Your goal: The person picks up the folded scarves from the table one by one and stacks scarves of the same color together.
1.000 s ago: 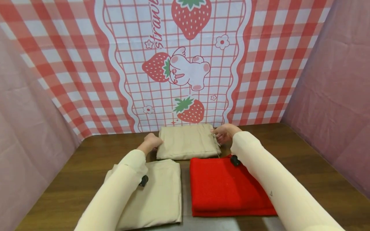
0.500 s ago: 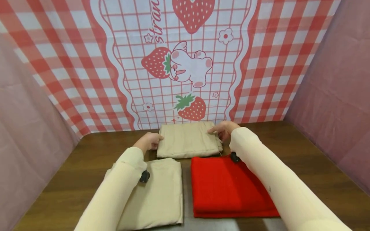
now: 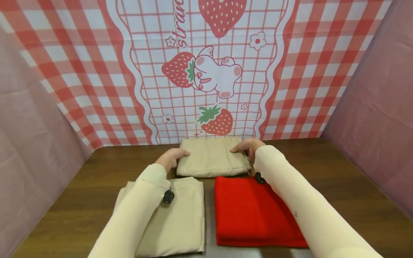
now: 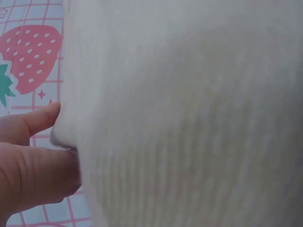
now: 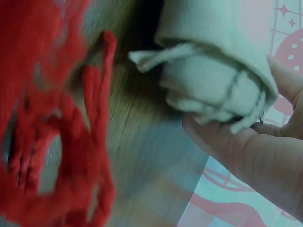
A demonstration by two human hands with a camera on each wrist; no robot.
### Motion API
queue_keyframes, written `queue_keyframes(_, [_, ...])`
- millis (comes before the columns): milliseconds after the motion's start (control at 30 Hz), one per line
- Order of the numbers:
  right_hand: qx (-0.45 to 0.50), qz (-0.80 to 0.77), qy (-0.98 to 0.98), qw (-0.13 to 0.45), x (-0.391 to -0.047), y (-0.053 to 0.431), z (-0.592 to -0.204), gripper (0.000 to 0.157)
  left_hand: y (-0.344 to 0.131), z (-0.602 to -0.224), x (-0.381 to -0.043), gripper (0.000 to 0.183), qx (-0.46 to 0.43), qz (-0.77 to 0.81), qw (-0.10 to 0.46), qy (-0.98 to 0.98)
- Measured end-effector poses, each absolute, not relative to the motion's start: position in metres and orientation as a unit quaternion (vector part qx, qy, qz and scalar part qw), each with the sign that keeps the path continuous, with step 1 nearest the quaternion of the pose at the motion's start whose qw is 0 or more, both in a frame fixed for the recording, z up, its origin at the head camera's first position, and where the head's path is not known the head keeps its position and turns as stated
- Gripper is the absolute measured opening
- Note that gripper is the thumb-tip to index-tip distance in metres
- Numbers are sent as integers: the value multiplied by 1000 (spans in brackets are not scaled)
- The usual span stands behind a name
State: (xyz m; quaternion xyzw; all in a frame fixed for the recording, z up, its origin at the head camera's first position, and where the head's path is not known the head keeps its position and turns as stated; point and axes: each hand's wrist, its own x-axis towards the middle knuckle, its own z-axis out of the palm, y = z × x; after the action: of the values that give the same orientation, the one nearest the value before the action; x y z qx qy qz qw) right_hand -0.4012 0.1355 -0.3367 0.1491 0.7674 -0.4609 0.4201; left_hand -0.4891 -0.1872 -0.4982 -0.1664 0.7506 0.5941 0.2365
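Observation:
A folded beige scarf (image 3: 209, 157) lies at the back of the table, against the printed backdrop, its fringe hanging at the right end. My left hand (image 3: 172, 157) grips its left end, with the thumb over the top; the left wrist view shows the fingers (image 4: 40, 120) on either side of the cloth edge. Round the fringed end curls my right hand (image 3: 246, 145), one digit on top of the folded layers. In the right wrist view the fingers (image 5: 246, 146) of this hand lie below the rolled fold and its loose tassels.
Nearer me on the left lies a second folded beige cloth (image 3: 184, 218), partly under my left sleeve. A folded red scarf (image 3: 248, 215) sits to its right, its fringe (image 5: 99, 118) seen in the right wrist view. Checked fabric (image 3: 96, 71) stands behind the wooden table (image 3: 74, 200).
The left hand has shifted right and its thumb reaches further over the beige scarf. The right hand's digit also lies further onto the top. The scarf stays nearly in place.

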Motion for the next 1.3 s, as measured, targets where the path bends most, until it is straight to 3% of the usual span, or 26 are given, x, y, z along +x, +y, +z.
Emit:
queue_keyframes(167, [125, -421, 801, 406, -402, 137, -338, 76, -182, -469, -463, 63, -137, 607, 259, 739])
queue_keyframes(200, [125, -420, 803, 404, -403, 138, -339, 75, -185, -476, -472, 64, -143, 607, 264, 736])
queue_keyframes(300, [133, -436, 794, 403, -402, 142, -338, 70, -182, -444, -445, 56, -143, 607, 276, 731])
queue_keyframes(433, [146, -476, 771, 397, -398, 146, -334, 64, -166, -388, -392, 44, -165, 591, 251, 748])
queue_keyframes(533, [145, -493, 767, 384, -396, 148, -331, 53, -160, -368, -374, 29, -171, 592, 227, 754])
queue_keyframes(633, [134, -493, 777, 367, -395, 149, -328, 39, -174, -393, -402, 17, -152, 618, 232, 736])
queue_keyframes(733, [122, -482, 795, 349, -404, 151, -333, 23, -190, -434, -445, 25, -142, 636, 233, 722])
queue_keyframes(900, [115, -505, 773, 367, -439, 167, -357, 25, -203, -483, -499, 23, -165, 633, 214, 725])
queue_keyframes(1033, [127, -520, 762, 365, -406, 159, -324, 17, -220, -529, -553, 38, -177, 642, 217, 713])
queue_keyframes(1133, [123, -528, 760, 357, -385, 154, -306, 13, -213, -497, -521, 47, -161, 654, 222, 705])
queue_keyframes(1200, [118, -533, 758, 356, -381, 155, -301, 14, -206, -466, -491, 42, -150, 660, 227, 700])
queue_keyframes(1267, [112, -537, 761, 346, -383, 155, -304, 16, -189, -405, -430, 32, -146, 658, 221, 705])
queue_keyframes(1300, [106, -537, 761, 349, -382, 155, -302, 22, -189, -402, -429, 32, -152, 651, 218, 711])
